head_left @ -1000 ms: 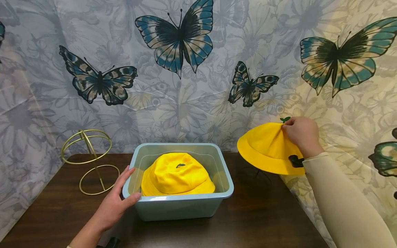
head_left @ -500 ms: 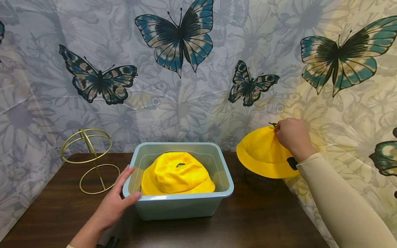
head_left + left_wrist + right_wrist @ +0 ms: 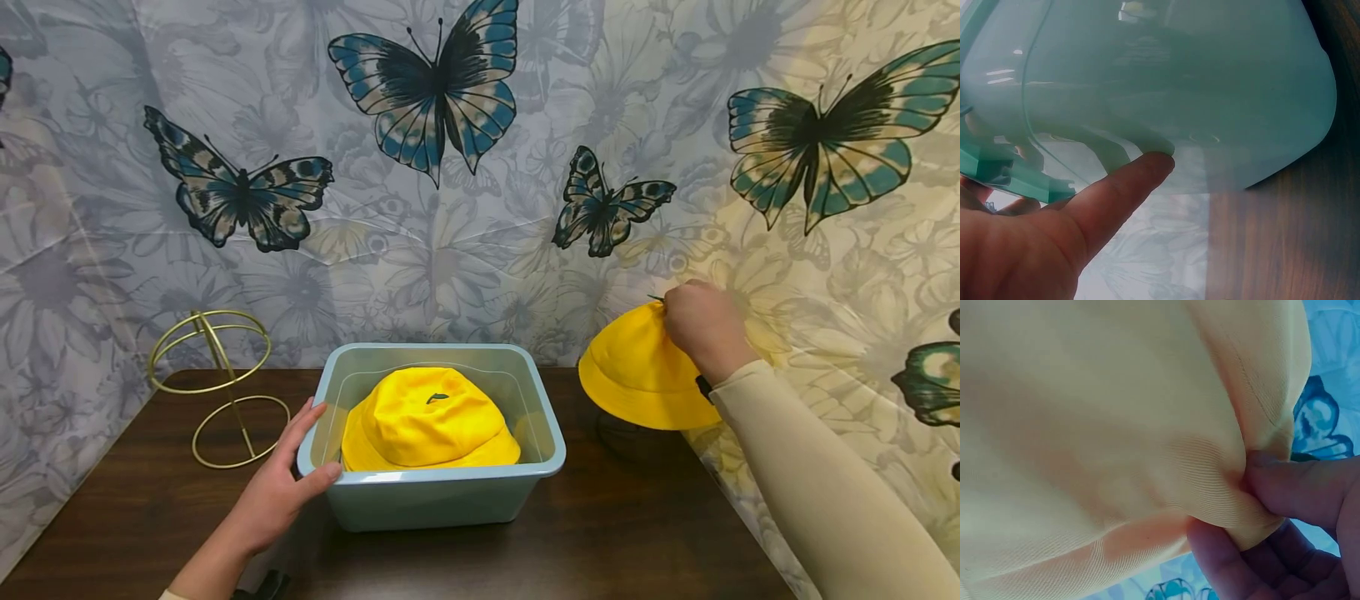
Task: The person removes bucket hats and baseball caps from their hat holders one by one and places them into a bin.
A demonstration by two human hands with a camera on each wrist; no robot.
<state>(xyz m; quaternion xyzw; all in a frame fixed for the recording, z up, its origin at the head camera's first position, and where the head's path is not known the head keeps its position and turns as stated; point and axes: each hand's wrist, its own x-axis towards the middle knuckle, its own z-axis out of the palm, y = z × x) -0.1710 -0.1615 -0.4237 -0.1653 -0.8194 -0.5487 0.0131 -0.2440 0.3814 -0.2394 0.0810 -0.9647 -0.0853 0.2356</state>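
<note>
In the head view my right hand pinches the crown of a yellow bucket hat at the right back of the table. In the right wrist view the thumb and fingers squeeze a fold of its cloth. Thin dark wire of a stand shows under the brim; the rest is hidden. My left hand rests at the near left corner of a pale blue-green plastic tub, fingers along the left rim and thumb on the front rim. Inside the tub lies another yellow bucket hat with a green leaf on top.
A gold wire stand with rings stands on the left of the dark wooden table. Close behind the table hangs a cloth with butterflies, which also runs along the right side.
My right hand has shifted left with the hat, whose brim has come down slightly over the dark wire stand. The left hand and the tub have stayed in place.
</note>
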